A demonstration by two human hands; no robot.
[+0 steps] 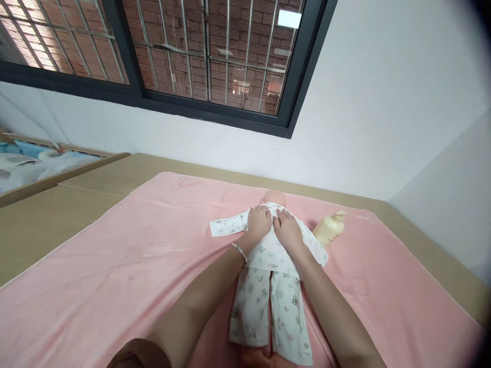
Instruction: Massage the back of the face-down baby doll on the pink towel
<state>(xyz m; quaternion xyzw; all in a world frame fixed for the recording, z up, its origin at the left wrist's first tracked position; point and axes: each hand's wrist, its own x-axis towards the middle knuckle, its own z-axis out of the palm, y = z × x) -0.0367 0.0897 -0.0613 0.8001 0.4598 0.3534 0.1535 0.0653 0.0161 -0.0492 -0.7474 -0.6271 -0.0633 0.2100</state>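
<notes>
While I watch from above, the doll (270,255) in white printed clothes lies lengthwise on a pink towel (115,266), its trouser legs nearest me. Farther up, both my hands rest on its upper body. My left hand (259,221) curls over the cloth beside the spread sleeve; I cannot tell whether that grip pinches it. My right hand (287,230) lies flat, grip apart. Just right of the doll sits a cream bottle (330,227); I judge a tugged sleeve or swung forearm could knock it over. Beyond is a barred window (210,56).
</notes>
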